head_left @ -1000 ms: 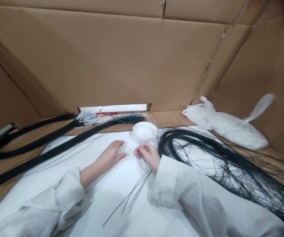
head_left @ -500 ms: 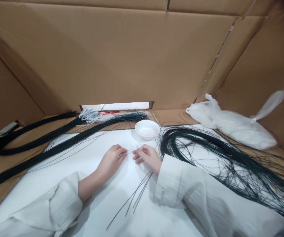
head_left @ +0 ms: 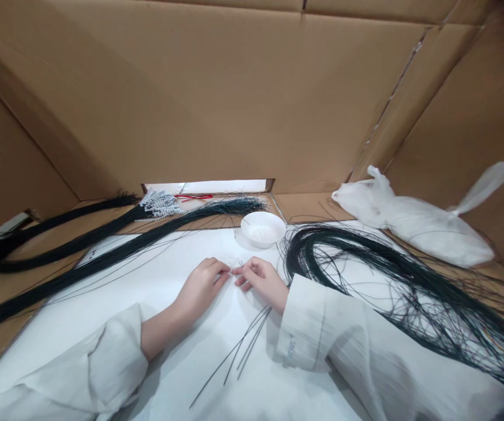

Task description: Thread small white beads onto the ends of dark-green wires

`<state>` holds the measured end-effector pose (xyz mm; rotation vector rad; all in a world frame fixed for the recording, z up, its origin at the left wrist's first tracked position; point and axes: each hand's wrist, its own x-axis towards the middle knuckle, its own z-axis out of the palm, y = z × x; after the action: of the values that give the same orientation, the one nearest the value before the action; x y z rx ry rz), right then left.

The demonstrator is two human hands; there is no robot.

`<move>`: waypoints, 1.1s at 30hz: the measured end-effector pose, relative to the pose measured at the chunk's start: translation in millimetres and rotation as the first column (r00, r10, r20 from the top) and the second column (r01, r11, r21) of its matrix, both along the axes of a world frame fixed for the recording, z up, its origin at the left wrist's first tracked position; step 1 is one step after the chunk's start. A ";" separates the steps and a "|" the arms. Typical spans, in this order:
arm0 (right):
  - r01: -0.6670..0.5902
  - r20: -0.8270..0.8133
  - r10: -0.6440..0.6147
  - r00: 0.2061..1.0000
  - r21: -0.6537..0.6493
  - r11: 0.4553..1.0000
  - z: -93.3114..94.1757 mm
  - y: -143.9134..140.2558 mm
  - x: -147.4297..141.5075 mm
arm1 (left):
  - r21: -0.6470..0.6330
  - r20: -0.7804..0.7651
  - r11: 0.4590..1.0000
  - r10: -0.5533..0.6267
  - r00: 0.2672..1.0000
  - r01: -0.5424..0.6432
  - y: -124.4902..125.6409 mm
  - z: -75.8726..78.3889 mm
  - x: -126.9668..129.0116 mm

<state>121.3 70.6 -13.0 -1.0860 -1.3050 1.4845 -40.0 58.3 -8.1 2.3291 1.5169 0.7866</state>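
My right hand (head_left: 261,280) pinches the top ends of a few thin dark green wires (head_left: 238,354), which trail back under my wrist across the white sheet (head_left: 182,374). My left hand (head_left: 199,285) rests on the sheet with its fingertips pressed against the right hand's fingertips at the wire tips; whatever small thing it pinches there is too tiny to make out. A small white bowl (head_left: 263,228) holding pale bits sits just beyond both hands.
A big loose coil of dark wires (head_left: 379,275) spreads to the right. Long wire bundles (head_left: 80,257) and a bunch with white beaded tips (head_left: 159,203) lie at left. A white plastic bag (head_left: 414,225) sits far right. Cardboard walls (head_left: 234,99) enclose the space.
My two hands have drawn together until their fingertips meet at the wire tips. The view has shifted slightly; the wires and bowl stay where they were.
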 end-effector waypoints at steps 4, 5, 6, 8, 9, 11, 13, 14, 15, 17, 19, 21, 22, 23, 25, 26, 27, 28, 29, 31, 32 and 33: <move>0.005 0.023 -0.006 1.000 0.039 0.999 -3.4 0.9 -0.3 | 0.005 0.026 1.000 -0.023 0.999 0.022 1.8 -0.8 0.5; 0.003 0.031 -0.005 0.999 0.049 0.999 -4.3 1.1 -0.4 | 0.002 0.033 0.999 -0.033 0.999 0.033 2.1 -0.6 0.8; 0.002 0.038 -0.005 0.999 0.057 0.998 -4.8 1.1 -0.4 | -0.001 0.038 0.999 -0.040 0.998 0.040 2.0 -0.3 1.1; -0.002 0.046 0.000 0.999 0.061 0.998 -4.7 0.5 0.0 | -0.007 0.043 0.999 -0.042 0.998 0.043 0.5 0.4 1.6; -0.007 0.049 0.004 0.999 0.059 0.998 -4.0 -0.2 0.4 | -0.013 0.044 0.999 -0.043 0.998 0.043 -1.1 0.8 1.6; -0.024 0.048 0.022 0.999 0.052 0.998 -2.3 -1.8 1.6 | -0.031 0.049 0.998 -0.047 0.998 0.049 -5.7 1.6 1.1; -0.046 0.036 0.044 0.998 0.039 0.998 -1.5 -2.8 3.0 | -0.049 0.059 0.997 -0.059 0.997 0.062 -10.5 2.5 0.1; -0.048 0.026 0.047 0.999 0.033 0.998 -1.9 -2.8 3.5 | -0.052 0.062 0.997 -0.060 0.996 0.063 -12.1 3.0 -0.6; -0.037 0.016 0.037 0.999 0.028 0.999 -2.9 -2.4 4.0 | -0.049 0.063 0.997 -0.054 0.997 0.057 -12.7 3.4 -1.3; 0.015 -0.002 -0.015 1.000 0.023 1.000 -6.3 -0.1 4.2 | -0.028 0.061 0.999 -0.026 0.998 0.027 -10.4 3.8 -2.4; 0.069 -0.008 -0.068 0.998 0.036 0.997 -10.2 3.1 3.5 | -0.003 0.060 1.000 0.008 0.998 -0.008 -4.0 3.2 -3.1; 0.086 -0.004 -0.086 0.996 0.055 0.995 -13.0 6.1 2.4 | 0.012 0.048 1.000 0.019 0.999 -0.019 3.8 1.8 -3.0; 0.082 0.002 -0.082 0.997 0.063 0.995 -13.6 7.2 1.9 | 0.016 0.039 1.000 0.017 0.999 -0.017 7.2 0.9 -2.8; 0.075 0.008 -0.076 0.997 0.068 0.995 -13.8 8.0 1.4 | 0.019 0.030 1.000 0.012 0.999 -0.013 9.9 0.1 -2.5; 0.058 0.027 -0.060 0.998 0.070 0.996 -12.9 8.8 0.8 | 0.022 0.020 1.000 0.004 1.000 -0.004 13.0 -1.1 -2.0; 0.048 0.039 -0.051 0.998 0.072 0.996 -12.2 9.0 0.6 | 0.022 0.019 1.000 0.002 1.000 -0.002 13.6 -1.5 -1.8; 0.039 0.051 -0.043 0.998 0.074 0.996 -11.5 9.1 0.4 | 0.022 0.019 1.000 -0.001 1.000 0.000 13.7 -1.8 -1.6; 0.031 0.062 -0.036 0.997 0.076 0.997 -10.8 9.1 0.1 | 0.021 0.019 1.000 -0.005 1.000 0.004 13.7 -2.1 -1.4; 0.024 0.073 -0.030 0.997 0.079 0.997 -10.2 9.2 -0.1 | 0.020 0.020 1.000 -0.009 1.000 0.008 13.7 -2.5 -1.3; 0.014 0.093 -0.022 0.995 0.085 0.996 -9.5 9.2 -0.5 | 0.016 0.021 1.000 -0.016 1.000 0.016 13.7 -3.3 -0.8; 0.010 0.104 -0.019 0.994 0.088 0.996 -9.2 9.2 -0.7 | 0.014 0.022 1.000 -0.018 1.000 0.018 13.7 -3.7 -0.6; 0.005 0.114 -0.015 0.993 0.091 0.996 -8.9 9.0 -0.8 | 0.012 0.022 1.000 -0.020 1.000 0.019 13.4 -3.9 -0.4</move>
<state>120.5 79.7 -21.9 -1.1309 -1.4302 1.3587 -40.4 71.7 -12.1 2.3321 1.4824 0.8157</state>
